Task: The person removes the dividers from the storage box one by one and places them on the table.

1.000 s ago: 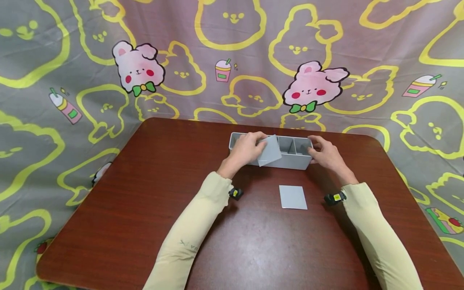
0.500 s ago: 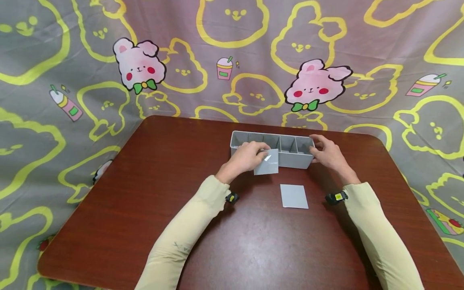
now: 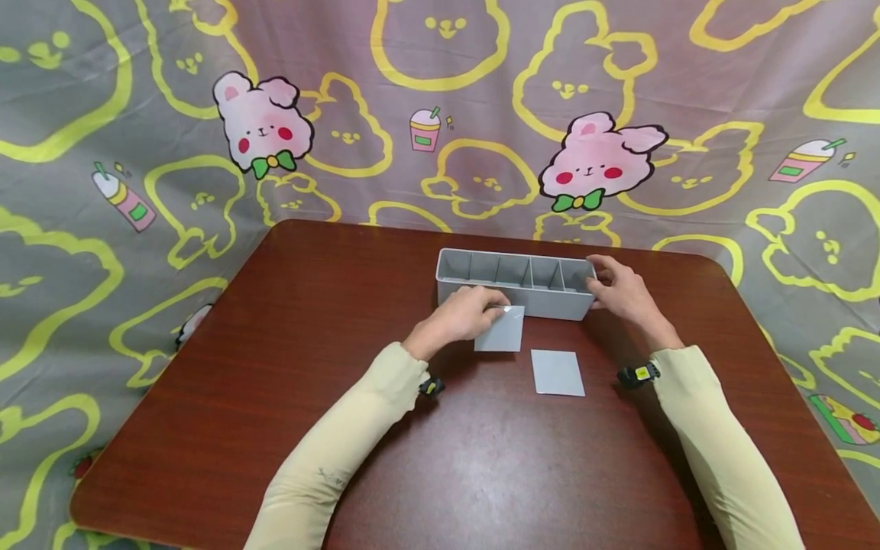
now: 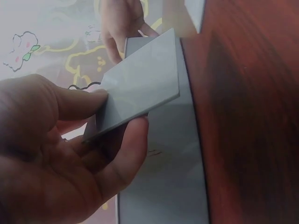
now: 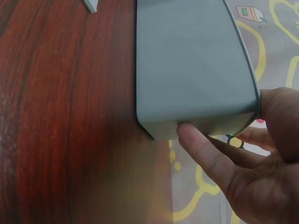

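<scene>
My left hand (image 3: 467, 315) pinches a flat, square grey plastic panel (image 3: 500, 330) between thumb and fingers, in front of the box; the left wrist view shows the panel (image 4: 140, 81) tilted in that grip. A long grey storage box (image 3: 512, 300), divided into several compartments, stands behind it on the table. At the box's right end, my right hand (image 3: 622, 294) grips the end wall. Seen from the right wrist, one finger (image 5: 201, 147) lies against the outside of the box (image 5: 191, 60). A second grey panel (image 3: 558, 373) lies flat on the table in front of the box.
The dark red-brown wooden table (image 3: 275, 344) has rounded corners. Behind and beside it hangs a patterned cloth (image 3: 412, 76) with bunny and drink-cup drawings. The box stands near the table's far edge.
My left hand has drawn the panel from over the box's front wall toward me and slightly left, uncovering the left compartments. The right hand has stayed at the box's end.
</scene>
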### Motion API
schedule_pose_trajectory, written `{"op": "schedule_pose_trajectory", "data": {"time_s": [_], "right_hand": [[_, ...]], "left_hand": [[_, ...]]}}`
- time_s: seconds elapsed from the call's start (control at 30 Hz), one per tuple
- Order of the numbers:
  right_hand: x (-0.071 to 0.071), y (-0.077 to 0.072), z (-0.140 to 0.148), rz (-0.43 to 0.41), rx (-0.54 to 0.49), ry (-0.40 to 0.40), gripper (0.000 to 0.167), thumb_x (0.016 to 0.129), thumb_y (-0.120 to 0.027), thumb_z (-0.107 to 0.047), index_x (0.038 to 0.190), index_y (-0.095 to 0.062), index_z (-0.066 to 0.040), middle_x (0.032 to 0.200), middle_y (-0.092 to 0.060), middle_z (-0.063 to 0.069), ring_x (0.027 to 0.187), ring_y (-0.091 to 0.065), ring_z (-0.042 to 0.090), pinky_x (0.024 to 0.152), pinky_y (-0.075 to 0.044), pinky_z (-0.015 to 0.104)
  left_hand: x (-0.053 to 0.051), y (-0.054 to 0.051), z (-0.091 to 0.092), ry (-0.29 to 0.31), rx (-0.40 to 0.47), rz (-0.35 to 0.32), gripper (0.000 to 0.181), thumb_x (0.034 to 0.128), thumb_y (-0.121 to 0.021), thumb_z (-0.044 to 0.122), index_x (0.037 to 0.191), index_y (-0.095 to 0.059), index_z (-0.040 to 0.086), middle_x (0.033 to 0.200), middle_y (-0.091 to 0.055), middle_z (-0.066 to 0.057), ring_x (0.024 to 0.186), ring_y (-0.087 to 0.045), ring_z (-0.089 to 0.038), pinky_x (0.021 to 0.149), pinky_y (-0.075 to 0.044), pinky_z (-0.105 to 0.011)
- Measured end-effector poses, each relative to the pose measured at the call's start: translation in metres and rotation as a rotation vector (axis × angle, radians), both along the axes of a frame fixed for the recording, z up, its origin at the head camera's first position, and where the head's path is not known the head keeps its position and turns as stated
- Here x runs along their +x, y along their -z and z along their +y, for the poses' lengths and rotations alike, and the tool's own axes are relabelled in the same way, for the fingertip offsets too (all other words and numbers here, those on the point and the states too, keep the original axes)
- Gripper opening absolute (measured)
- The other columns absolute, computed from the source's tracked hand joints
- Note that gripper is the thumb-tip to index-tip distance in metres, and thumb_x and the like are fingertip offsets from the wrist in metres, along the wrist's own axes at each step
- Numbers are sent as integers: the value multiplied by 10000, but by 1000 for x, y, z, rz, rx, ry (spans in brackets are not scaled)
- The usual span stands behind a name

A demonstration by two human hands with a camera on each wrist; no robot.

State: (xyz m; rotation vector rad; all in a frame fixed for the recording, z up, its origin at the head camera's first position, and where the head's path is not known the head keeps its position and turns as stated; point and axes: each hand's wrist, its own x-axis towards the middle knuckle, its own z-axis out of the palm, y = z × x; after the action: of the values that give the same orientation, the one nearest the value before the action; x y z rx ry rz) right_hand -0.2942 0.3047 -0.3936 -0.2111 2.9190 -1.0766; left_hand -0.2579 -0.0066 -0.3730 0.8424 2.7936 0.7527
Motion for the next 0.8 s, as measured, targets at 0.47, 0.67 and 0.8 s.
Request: {"op": "schedule_pose_trajectory", "data": {"time_s": [0.47, 0.67, 0.8], "right_hand": [[0, 0, 1, 8, -1, -8, 544, 1002, -532, -217, 1503, -352, -106, 1356, -501, 317, 787, -719, 269, 660, -554, 224], [0, 0, 0, 4, -2, -6, 543, 1000, -536, -200, 1502, -353, -107, 1356, -500, 320, 776, -719, 242, 671, -568, 253], [0, 0, 0, 2, -6, -4, 542, 998, -538, -193, 1500, -354, -102, 1361, -498, 321, 779, -722, 243, 672, -571, 257]], "left_hand": [[5, 7, -3, 46, -55, -63, 251, 1005, -554, 241, 1207, -695, 193, 1153, -697, -10, 843, -587, -130, 748, -472, -268], [5, 10, -4, 42, -40, -110, 241, 1000, -567, 237, 1195, -698, 182, 1040, -698, -19, 625, -594, -72, 592, -471, -212], [5, 13, -4, 40, -19, -156, 247, 1003, -564, 229, 1207, -687, 167, 1009, -692, -27, 504, -581, -62, 518, -487, -208]]}}
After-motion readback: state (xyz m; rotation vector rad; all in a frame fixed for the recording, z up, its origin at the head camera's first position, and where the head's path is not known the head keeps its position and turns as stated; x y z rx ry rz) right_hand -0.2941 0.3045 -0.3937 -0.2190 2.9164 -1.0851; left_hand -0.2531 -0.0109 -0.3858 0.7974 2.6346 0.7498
